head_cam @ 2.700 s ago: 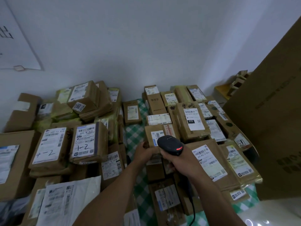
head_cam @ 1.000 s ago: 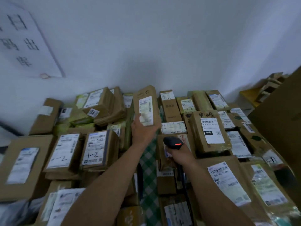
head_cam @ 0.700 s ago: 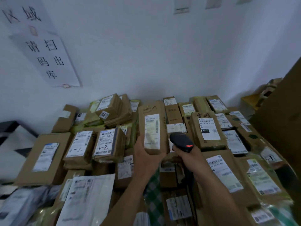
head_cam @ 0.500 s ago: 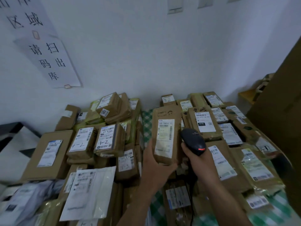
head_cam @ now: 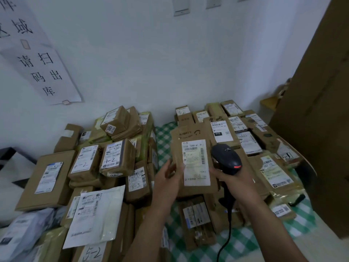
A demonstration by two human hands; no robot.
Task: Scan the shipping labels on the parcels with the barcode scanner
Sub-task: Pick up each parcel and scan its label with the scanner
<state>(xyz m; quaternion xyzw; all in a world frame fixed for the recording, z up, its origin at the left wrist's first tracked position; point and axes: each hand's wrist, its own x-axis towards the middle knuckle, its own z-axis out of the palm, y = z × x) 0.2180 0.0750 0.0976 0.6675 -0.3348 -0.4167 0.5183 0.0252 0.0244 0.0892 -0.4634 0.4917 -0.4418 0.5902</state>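
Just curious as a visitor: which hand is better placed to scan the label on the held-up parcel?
The right hand: it grips the barcode scanner just beside the label, while the left hand holds the parcel by its left edge, label facing the camera.

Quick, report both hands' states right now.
Left hand: holds the flat brown cardboard parcel by its left edge.
Right hand: grips the black corded barcode scanner.
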